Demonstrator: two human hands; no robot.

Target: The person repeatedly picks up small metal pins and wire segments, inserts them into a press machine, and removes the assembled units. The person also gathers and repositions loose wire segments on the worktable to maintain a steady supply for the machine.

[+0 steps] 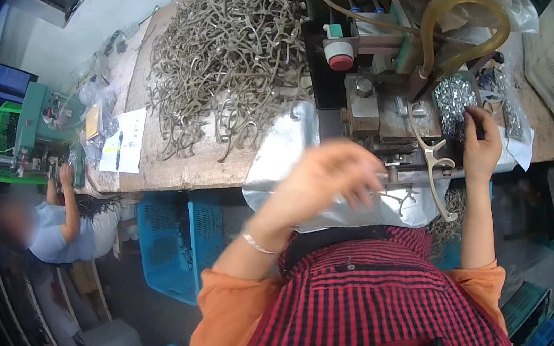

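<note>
My left hand (333, 174) is smeared by motion over the silver foil sheet (280, 146), just left of the press fixture (390, 126); I cannot make out its fingers. At the right, my right hand (484, 137) has its thumb and fingertips pinched together at the near edge of a heap of small shiny metal pieces (454, 104). Anything between those fingertips is hidden. A pale curved branching metal part (435, 159) stands at the fixture's right side, between my hands. A smaller branching piece (401, 200) shows on the foil near my left fingers.
A large pile of curved metal parts (227, 60) covers the bench behind. The press carries a red button (341, 61) and a yellow hose (505, 17). Blue crates (169, 257) stand below the bench. A person (78, 230) works at a green machine (39, 124) on the left.
</note>
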